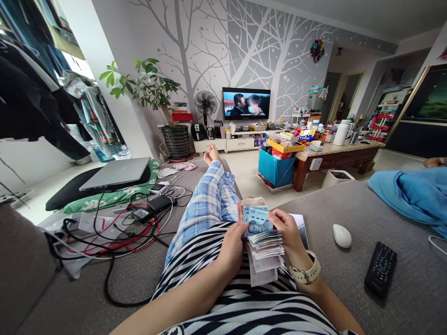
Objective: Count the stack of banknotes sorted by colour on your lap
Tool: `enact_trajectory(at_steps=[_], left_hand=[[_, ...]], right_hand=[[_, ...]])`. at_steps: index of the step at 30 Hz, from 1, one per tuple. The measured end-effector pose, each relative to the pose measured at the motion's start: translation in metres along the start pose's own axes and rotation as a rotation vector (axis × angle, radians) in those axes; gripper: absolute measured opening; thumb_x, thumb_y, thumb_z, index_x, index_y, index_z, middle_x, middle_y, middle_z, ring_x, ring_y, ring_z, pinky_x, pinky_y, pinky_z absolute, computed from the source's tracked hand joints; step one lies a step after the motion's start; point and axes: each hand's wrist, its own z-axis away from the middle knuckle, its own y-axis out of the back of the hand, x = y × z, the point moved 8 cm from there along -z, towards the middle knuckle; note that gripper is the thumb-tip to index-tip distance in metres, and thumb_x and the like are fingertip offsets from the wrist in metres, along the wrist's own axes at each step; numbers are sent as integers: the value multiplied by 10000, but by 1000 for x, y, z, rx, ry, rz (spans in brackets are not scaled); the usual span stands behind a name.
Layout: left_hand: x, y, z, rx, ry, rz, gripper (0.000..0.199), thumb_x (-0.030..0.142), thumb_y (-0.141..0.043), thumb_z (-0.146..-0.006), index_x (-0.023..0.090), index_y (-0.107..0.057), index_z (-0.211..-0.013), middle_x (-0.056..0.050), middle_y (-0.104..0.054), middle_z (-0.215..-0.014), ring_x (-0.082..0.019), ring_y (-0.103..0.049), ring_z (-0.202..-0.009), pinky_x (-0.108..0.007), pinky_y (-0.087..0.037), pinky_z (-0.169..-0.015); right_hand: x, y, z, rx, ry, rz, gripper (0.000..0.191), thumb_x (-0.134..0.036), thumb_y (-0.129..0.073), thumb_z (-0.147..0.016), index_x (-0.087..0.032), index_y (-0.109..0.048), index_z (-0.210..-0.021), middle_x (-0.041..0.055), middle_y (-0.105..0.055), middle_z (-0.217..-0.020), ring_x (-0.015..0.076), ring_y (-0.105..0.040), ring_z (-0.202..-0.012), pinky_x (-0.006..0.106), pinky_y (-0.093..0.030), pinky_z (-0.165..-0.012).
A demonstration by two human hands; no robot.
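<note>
A bundle of banknotes (260, 226) is between my hands above my lap. Blue notes marked 10 face me, and pinkish notes (241, 210) stick out behind them at the top. Below, many pale note ends (266, 260) fan downward over my striped shirt. My left hand (233, 246) grips the bundle from the left, its thumb on the front blue note. On the other side, my right hand (287, 231), with a beige watch at the wrist, pinches the notes at their right edge. Fingers behind the notes are hidden.
A phone-like slab (300, 225) lies beside my right hand. Farther right on the sofa are a white mouse (342, 236), a black remote (381, 269) and blue cloth (408, 190). Tangled cables (139, 223) and a closed laptop (117, 173) lie to the left.
</note>
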Motion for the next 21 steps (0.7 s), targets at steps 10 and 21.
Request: enact_trajectory(at_steps=[10, 21], left_hand=[[0, 4, -5, 37, -50, 43, 221, 330, -746, -662, 132, -733, -761, -62, -749, -749, -247, -683, -807, -355, -522, -799], [0, 5, -4, 17, -59, 25, 198, 324, -720, -691, 145, -739, -774, -48, -750, -775, -237, -674, -823, -346, -509, -817]], right_hand=[[-3, 3, 4, -19, 60, 29, 409, -522, -602, -875, -207, -514, -629, -31, -421, -603, 138, -377, -574, 259, -328, -541], [-4, 3, 4, -7, 63, 21, 373, -516, -621, -861, -195, -594, -673, -12, -518, -639, 153, -454, -611, 261, -376, -576]])
